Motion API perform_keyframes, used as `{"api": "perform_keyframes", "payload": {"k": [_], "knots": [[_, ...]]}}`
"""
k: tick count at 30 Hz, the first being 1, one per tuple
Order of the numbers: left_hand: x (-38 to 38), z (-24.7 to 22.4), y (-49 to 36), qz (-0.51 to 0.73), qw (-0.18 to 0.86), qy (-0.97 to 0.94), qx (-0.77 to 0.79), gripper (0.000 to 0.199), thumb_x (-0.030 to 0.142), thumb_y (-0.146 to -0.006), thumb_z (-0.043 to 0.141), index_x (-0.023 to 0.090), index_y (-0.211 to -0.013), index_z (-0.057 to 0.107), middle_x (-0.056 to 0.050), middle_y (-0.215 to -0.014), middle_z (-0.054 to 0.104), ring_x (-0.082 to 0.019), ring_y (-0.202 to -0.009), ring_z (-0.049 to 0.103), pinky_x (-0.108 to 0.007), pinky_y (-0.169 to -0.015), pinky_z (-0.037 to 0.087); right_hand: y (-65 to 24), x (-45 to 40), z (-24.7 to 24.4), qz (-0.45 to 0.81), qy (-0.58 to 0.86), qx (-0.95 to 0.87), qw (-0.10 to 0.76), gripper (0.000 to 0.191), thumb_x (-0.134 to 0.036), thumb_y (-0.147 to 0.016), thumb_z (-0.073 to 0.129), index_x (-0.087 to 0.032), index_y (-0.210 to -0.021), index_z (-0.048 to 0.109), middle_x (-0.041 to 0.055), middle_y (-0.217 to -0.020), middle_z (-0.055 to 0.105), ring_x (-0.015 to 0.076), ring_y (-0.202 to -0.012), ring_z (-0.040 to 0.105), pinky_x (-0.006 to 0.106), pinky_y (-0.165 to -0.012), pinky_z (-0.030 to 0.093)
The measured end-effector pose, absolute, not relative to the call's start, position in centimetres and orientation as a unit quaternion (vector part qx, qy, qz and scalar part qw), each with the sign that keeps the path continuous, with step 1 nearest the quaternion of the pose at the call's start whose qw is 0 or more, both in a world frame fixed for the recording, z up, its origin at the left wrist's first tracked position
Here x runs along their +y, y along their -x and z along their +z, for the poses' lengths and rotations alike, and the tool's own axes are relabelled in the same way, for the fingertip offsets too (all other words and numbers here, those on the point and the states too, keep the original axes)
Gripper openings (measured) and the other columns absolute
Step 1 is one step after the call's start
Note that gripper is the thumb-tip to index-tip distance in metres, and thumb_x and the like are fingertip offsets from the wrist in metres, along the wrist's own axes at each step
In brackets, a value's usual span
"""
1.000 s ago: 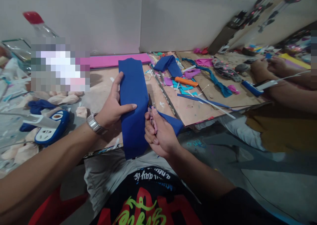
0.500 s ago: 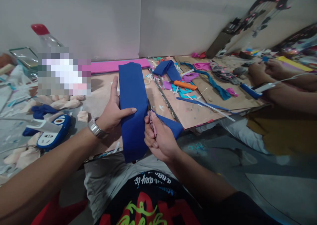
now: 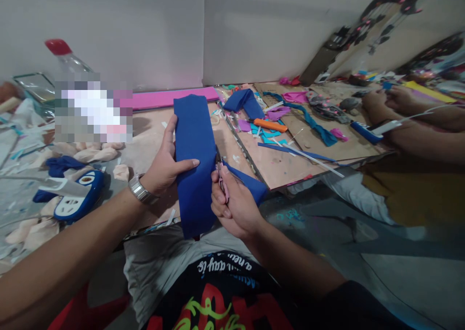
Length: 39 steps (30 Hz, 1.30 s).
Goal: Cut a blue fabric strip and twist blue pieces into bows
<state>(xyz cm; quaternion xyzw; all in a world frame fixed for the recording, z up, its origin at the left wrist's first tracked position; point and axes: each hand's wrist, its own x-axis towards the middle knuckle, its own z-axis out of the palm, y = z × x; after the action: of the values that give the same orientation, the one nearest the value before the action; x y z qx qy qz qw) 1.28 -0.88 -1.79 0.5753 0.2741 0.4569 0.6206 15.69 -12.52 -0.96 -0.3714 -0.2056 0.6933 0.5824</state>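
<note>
Head view, watched remotely. The blue fabric (image 3: 195, 131) stood at frame centre, its lower end hanging past the near edge of the tabletop (image 3: 148, 136). At its right edge I saw the right hand (image 3: 236, 194), fingers curled round the pink-handled scissors (image 3: 224, 188). The left hand (image 3: 162, 170) had thumb and index finger spread, the thumb lying on the fabric; its other fingers were hidden, so I could not tell whether they pinched.

Judgement: a clean cut called for the fabric taut beside the blades, the thumb clear of their line, and short, even closes.

Against half a second earlier: the left index fingertip, then off the fabric's edge, had come in against it; the fabric was little changed.
</note>
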Motion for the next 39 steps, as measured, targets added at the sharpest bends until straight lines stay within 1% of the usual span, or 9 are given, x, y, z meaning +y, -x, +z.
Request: {"api": "perform_keyframes", "payload": {"k": [4, 9, 13, 16, 19, 22, 30, 35, 39], "knots": [[-0.9, -1.7, -1.2, 0.458, 0.622, -0.570, 0.280, 0.122, 0.034, -0.065, 0.092, 0.037, -0.164, 0.022, -0.010, -0.168, 0.036, -0.032, -0.136, 0.057, -0.037, -0.106, 0.056, -15.6, -12.6, -0.9, 0.687, 0.378, -0.211, 0.584, 0.042, -0.061, -0.089, 0.070, -0.022, -0.088, 0.053, -0.0135, -0.048, 0.045, 0.0020, -0.030, 0.025, 0.015, -0.034, 0.022], [-0.7, -1.2, -1.2, 0.453, 0.668, -0.504, 0.307, 0.112, 0.033, -0.076, 0.084, 0.038, -0.165, 0.015, -0.008, -0.154, 0.055, -0.028, -0.122, 0.068, -0.036, -0.096, 0.060, -15.4, -12.8, -1.1, 0.685, 0.387, -0.218, 0.577, 0.045, -0.062, -0.087, 0.072, -0.022, -0.086, 0.052, -0.0137, -0.048, 0.045, 0.0020, -0.031, 0.025, 0.015, -0.034, 0.022], [-0.6, -1.0, -1.3, 0.470, 0.670, -0.473, 0.326, 0.090, 0.035, -0.077, 0.084, 0.028, -0.155, 0.039, -0.010, -0.145, 0.063, -0.027, -0.116, 0.070, -0.034, -0.090, 0.062, -15.4, -12.9, -1.4, 0.683, 0.393, -0.235, 0.570, 0.045, -0.063, -0.087, 0.071, -0.021, -0.086, 0.054, -0.0134, -0.048, 0.044, 0.0021, -0.031, 0.026, 0.015, -0.034, 0.022], [-0.7, -0.8, -1.1, 0.451, 0.669, -0.484, 0.340, 0.069, 0.037, -0.076, 0.085, 0.021, -0.138, 0.057, -0.011, -0.127, 0.073, -0.027, -0.100, 0.074, -0.036, -0.082, 0.063, -15.6, -12.9, -1.6, 0.679, 0.393, -0.254, 0.565, 0.045, -0.064, -0.088, 0.069, -0.021, -0.088, 0.056, -0.0126, -0.049, 0.046, 0.0024, -0.031, 0.027, 0.016, -0.034, 0.023], [-0.8, -0.7, -1.0, 0.430, 0.683, -0.472, 0.356, 0.058, 0.035, -0.072, 0.087, 0.017, -0.123, 0.066, -0.010, -0.111, 0.078, -0.026, -0.086, 0.075, -0.038, -0.078, 0.064, -15.9, -12.9, -1.6, 0.680, 0.389, -0.267, 0.562, 0.045, -0.064, -0.089, 0.067, -0.021, -0.090, 0.057, -0.0123, -0.050, 0.047, 0.0024, -0.031, 0.026, 0.016, -0.034, 0.023], [-1.0, -0.8, -0.9, 0.423, 0.691, -0.462, 0.362, 0.050, 0.033, -0.069, 0.088, 0.015, -0.113, 0.071, -0.010, -0.108, 0.079, -0.026, -0.086, 0.075, -0.038, -0.081, 0.064, -16.1, -12.8, -1.5, 0.685, 0.386, -0.274, 0.553, 0.045, -0.065, -0.090, 0.066, -0.020, -0.090, 0.058, -0.0121, -0.052, 0.047, 0.0023, -0.031, 0.026, 0.016, -0.033, 0.022], [-1.0, -1.0, -0.9, 0.424, 0.687, -0.464, 0.364, 0.054, 0.032, -0.070, 0.086, 0.016, -0.119, 0.071, -0.009, -0.108, 0.080, -0.027, -0.086, 0.076, -0.039, -0.080, 0.064, -16.1, -12.9, -1.6, 0.686, 0.384, -0.280, 0.551, 0.044, -0.063, -0.091, 0.065, -0.020, -0.091, 0.058, -0.0116, -0.052, 0.047, 0.0023, -0.032, 0.027, 0.015, -0.034, 0.022], [-0.9, -0.9, -0.9, 0.439, 0.679, -0.451, 0.377, 0.046, 0.030, -0.069, 0.086, 0.015, -0.110, 0.073, -0.008, -0.102, 0.080, -0.025, -0.080, 0.075, -0.037, -0.075, 0.064, -16.2, -13.1, -2.1, 0.680, 0.394, -0.287, 0.548, 0.043, -0.062, -0.091, 0.066, -0.020, -0.089, 0.059, -0.0115, -0.050, 0.047, 0.0026, -0.032, 0.026, 0.015, -0.033, 0.021], [-0.7, -1.0, -0.9, 0.448, 0.670, -0.457, 0.377, 0.055, 0.030, -0.069, 0.084, 0.016, -0.120, 0.071, -0.007, -0.103, 0.080, -0.027, -0.085, 0.076, -0.039, -0.079, 0.064, -16.3, -13.2, -2.4, 0.667, 0.407, -0.299, 0.547, 0.042, -0.061, -0.090, 0.067, -0.020, -0.088, 0.060, -0.0116, -0.051, 0.046, 0.0022, -0.032, 0.025, 0.014, -0.033, 0.022]]}}
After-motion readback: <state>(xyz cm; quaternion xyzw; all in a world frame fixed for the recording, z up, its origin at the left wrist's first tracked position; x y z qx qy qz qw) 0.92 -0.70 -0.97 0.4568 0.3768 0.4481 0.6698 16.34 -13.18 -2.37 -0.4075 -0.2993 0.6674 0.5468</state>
